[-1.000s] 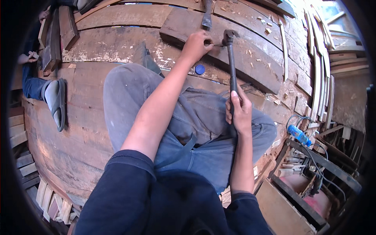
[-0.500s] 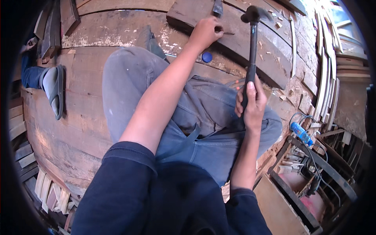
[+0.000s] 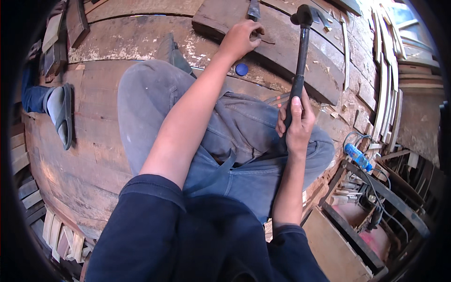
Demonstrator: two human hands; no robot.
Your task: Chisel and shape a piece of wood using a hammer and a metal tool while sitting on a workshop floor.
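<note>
Hammer (image 3: 303,49), grasped by the fingers of the right hand (image 3: 298,120), is over the thick beam (image 3: 285,48); above the beam's near edge, the left hand (image 3: 239,40) pinches a thin dark rod (image 3: 268,42); beside the beam, a blue cap (image 3: 241,69).

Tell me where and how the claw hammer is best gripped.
Probably by the black grip of the claw hammer, from the near right side, as the right hand has it. The handle runs lengthwise away from the body, with the head at its far end, so fingers can wrap the slim grip well clear of it.
</note>
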